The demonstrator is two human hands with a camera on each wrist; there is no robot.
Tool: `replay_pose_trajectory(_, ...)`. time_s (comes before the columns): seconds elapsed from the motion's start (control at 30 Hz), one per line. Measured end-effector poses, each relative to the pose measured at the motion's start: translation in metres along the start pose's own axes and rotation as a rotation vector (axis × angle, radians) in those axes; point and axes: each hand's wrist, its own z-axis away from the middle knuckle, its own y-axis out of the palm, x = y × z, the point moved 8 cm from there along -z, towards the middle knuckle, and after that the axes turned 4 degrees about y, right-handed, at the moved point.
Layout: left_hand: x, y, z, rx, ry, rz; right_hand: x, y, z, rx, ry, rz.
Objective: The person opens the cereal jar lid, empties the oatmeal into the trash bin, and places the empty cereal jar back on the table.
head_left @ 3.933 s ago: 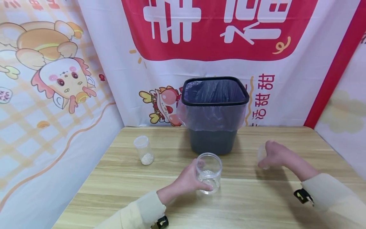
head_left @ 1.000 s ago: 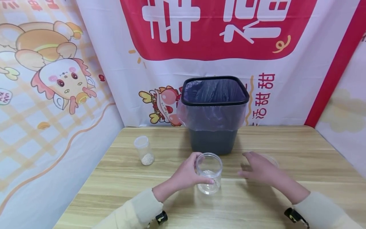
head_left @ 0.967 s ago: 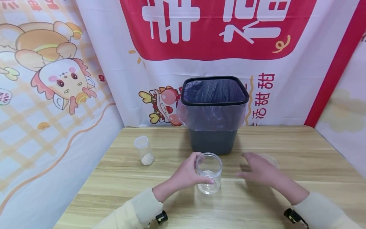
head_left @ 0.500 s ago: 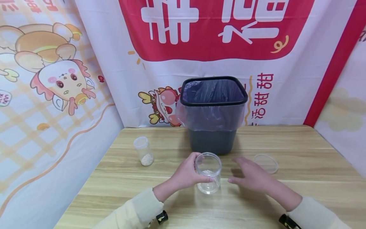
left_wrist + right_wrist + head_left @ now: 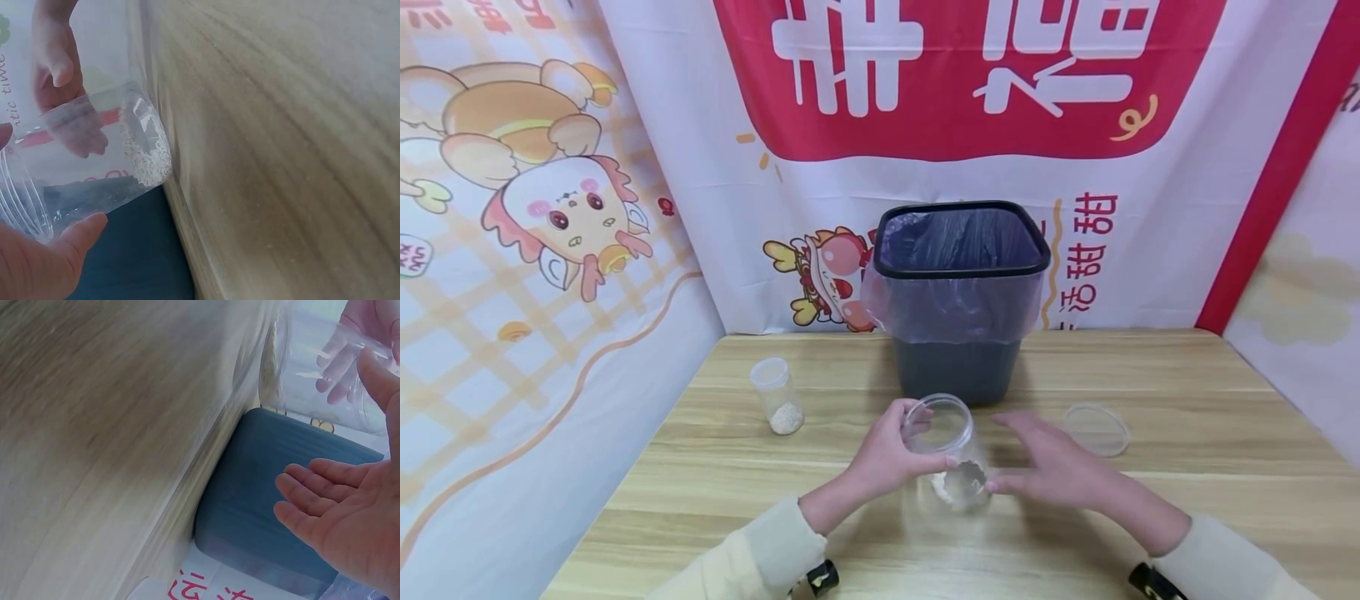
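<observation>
My left hand (image 5: 887,454) grips a clear plastic jar (image 5: 961,450) near its uncapped rim, thumb on the near side. The jar leans, its mouth toward the left and its base toward the right. White flakes (image 5: 150,164) lie at the bottom of it, seen through the wall in the left wrist view. Close to the jar's right side is my right hand (image 5: 1056,462), palm facing the jar and fingers extended, holding nothing. In the right wrist view its fingers (image 5: 319,494) are spread apart from the thumb. A clear round lid (image 5: 1097,431) lies flat behind the right hand.
A dark bin (image 5: 958,367) with a plastic liner stands at the back middle, just behind the jar. A smaller clear container (image 5: 777,396) with white contents stands at the left on the wooden table (image 5: 700,517). Printed cloths (image 5: 820,183) hang behind and beside the table.
The right hand has let go of the clear lid on the table and come left to the jar. The jar, upright before, now tilts in the left hand.
</observation>
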Motion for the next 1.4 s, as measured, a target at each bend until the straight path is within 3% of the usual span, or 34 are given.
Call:
replay_pose_trajectory(0.23,0.003,0.005,0.0,-0.003,0.0,0.043,0.012,0.003,-0.002,-0.032,-0.061,-0.007)
replay_pose_trajectory(0.4,0.009,0.007,0.002,-0.006,-0.023,0.044,0.02,0.009,-0.006,-0.041,-0.1,-0.095)
replay_pose_trajectory(0.97,0.004,0.016,0.006,-0.007,-0.035,0.144,0.026,0.021,-0.013,-0.071,-0.133,-0.203)
replay_pose_trajectory(1.4,0.006,0.02,0.005,-0.016,-0.048,0.215,0.026,0.024,-0.015,-0.095,-0.107,-0.234)
